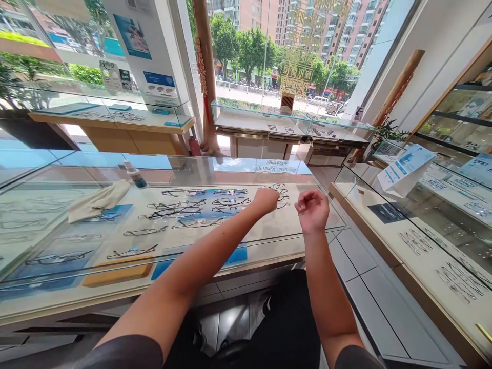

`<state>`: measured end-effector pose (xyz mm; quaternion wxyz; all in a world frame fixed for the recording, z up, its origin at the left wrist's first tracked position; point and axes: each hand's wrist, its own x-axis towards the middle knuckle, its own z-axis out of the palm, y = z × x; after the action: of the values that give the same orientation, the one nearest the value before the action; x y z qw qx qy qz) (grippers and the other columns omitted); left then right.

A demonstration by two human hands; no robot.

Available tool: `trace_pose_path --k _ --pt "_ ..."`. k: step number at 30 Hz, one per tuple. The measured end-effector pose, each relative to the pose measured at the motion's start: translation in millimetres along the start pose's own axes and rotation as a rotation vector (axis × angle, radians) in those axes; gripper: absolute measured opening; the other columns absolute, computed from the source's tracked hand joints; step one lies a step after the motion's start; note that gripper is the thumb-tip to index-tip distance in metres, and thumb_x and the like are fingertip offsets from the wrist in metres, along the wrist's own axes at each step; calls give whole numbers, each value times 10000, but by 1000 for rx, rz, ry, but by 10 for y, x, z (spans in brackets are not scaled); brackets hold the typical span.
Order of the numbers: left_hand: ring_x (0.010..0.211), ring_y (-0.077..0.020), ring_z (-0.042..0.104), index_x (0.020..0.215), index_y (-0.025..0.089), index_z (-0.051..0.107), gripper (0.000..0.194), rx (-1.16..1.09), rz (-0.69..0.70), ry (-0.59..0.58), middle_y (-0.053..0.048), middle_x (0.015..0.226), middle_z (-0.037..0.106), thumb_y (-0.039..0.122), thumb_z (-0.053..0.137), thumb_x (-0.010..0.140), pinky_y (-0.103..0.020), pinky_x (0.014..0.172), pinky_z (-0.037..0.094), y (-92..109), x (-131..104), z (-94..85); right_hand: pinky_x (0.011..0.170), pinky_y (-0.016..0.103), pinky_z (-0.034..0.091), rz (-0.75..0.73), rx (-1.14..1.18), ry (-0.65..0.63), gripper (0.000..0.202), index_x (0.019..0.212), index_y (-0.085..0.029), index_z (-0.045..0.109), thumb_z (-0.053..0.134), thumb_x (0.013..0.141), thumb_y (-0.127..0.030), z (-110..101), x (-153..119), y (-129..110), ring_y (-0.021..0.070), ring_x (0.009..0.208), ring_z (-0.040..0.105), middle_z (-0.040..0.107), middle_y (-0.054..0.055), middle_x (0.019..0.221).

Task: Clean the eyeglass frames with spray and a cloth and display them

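My left hand [266, 200] is over the right part of the glass display counter [261, 238], closed like a fist. Its fingertips face away, so what it may hold is hidden. Several eyeglasses [283, 197] lie right beside and behind it. To its right, my right hand [313, 209] is raised with the palm partly turned up. Its fingers are loosely curled, with a gap at the thumb and nothing visible between them. Left of my hands, rows of eyeglasses [180, 210] with thin frames rest on the pale surface, some overlapping.
A spray bottle [135, 175] and a beige cloth [100, 201] are at the counter's left. A tan case [118, 271] sits near its front edge. Another glass showcase [418, 261] stands to the right, with a folded sign [406, 170] on it. More showcases [265, 125] line the window.
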<state>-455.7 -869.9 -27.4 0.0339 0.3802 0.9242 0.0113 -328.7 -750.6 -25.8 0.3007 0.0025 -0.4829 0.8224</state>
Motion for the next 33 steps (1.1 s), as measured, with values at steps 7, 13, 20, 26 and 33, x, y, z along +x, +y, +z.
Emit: trace_pose_path --k 7,13,20,26,33 --pt "989 -321 775 1026 201 862 253 -84 -58 75 -160 1037 842 322 679 899 -352 799 533 -68 -317 -150 469 311 295 152 54 -235 412 733 -282 501 655 928 -610 173 -2 -79 158 544 315 436 -30 643" --pt "804 -245 672 851 196 808 310 -386 -91 393 -94 846 771 466 686 942 -335 697 432 -571 -884 -460 497 321 297 244 118 -330 358 731 -283 496 641 926 -546 524 17 -38 167 579 282 402 -31 660" --pt "766 -180 629 818 179 721 405 -944 -82 679 -52 835 731 574 787 880 -307 729 466 -1382 -1298 -634 637 377 435 330 166 -555 182 857 -294 485 643 872 -384 1084 274 352 198 664 384 461 -15 771" --pt "752 -161 618 844 176 716 451 -1088 -105 809 -24 794 712 609 844 851 -299 755 455 -1836 -1300 -452 663 303 441 448 197 -665 465 909 -278 445 711 619 -31 1597 632 901 138 708 466 531 -42 889" --pt "763 -164 625 837 182 748 550 -1325 -61 755 -24 806 735 672 960 705 -306 772 487 -2073 -1114 -168 668 248 476 474 112 -532 538 849 -262 496 902 538 -95 1816 727 1304 126 800 584 602 -50 924"
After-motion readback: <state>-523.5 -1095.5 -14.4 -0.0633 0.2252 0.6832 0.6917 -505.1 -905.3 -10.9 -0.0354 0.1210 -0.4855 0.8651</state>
